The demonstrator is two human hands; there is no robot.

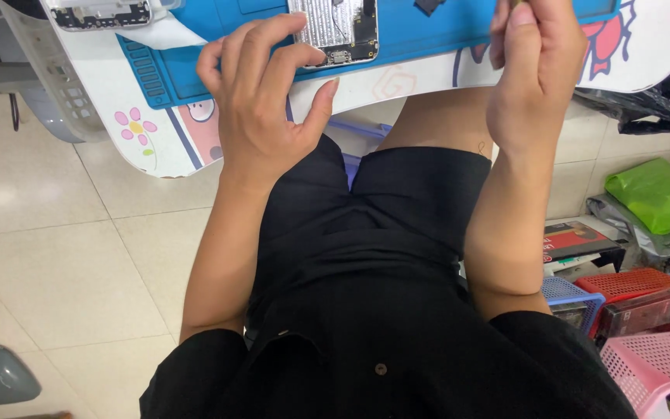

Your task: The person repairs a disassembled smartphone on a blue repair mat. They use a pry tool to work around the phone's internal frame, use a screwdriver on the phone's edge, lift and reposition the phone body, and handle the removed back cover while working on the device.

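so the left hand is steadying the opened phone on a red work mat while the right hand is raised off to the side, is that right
Not quite: the work mat is blue, not red. The head view shows the left hand with its fingers resting on the lower end of the opened phone on that blue mat, while the right hand is raised off to the side.

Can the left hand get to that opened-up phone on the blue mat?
Probably yes. The left hand already rests at the near edge of the blue mat, fingertips touching the bottom end of the opened phone. Nothing sits between them.
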